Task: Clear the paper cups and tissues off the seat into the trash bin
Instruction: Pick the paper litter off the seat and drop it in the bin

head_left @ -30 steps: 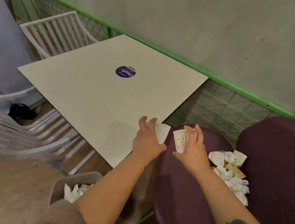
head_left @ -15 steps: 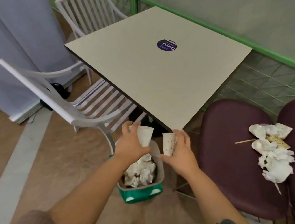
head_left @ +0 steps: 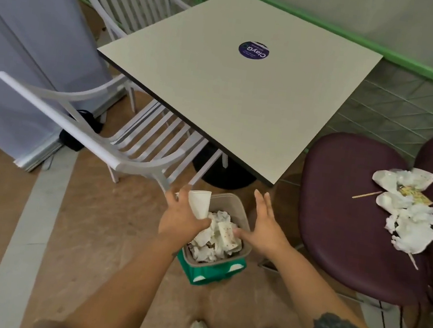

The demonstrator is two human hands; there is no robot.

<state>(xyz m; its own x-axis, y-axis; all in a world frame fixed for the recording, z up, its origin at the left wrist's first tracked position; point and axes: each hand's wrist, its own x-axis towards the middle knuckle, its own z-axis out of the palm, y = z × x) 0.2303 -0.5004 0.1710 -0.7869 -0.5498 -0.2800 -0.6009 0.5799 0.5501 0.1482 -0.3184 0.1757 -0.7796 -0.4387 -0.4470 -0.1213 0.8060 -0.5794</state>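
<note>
1. Head view: the left hand [head_left: 184, 219] is directly over the near-left part of the small grey-lined green plastic trash bin [head_left: 244, 215]. Its fingers and thumb are curled round a plain white paper cup [head_left: 200, 202], which is tilted with its mouth up and away.
2. The right hand [head_left: 263, 226] is over the right rim of the bin. Its fingers are straight and spread, and it holds nothing.
3. Step in hand, as judged: drop the plain white paper cup into the bin. Keep the left hand above the bin opening, not over the rim. Uncurl the fingers fully so the cup falls clear. The heap in the bin is high, so aim for the free space at the far side, beyond the left fingertips.
4. Bin contents: crumpled white tissues, heaped close to rim level. A white paper cup with small coloured dots [head_left: 226, 233] lies on its side on the heap, between the two hands.
5. Remaining items: crumpled white tissues and wrappers [head_left: 408, 213] with a thin wooden stick lie on the dark purple round seat [head_left: 342, 209], well to the right of the right hand. No cups show there.
6. The task is partly done, as judged.
</note>
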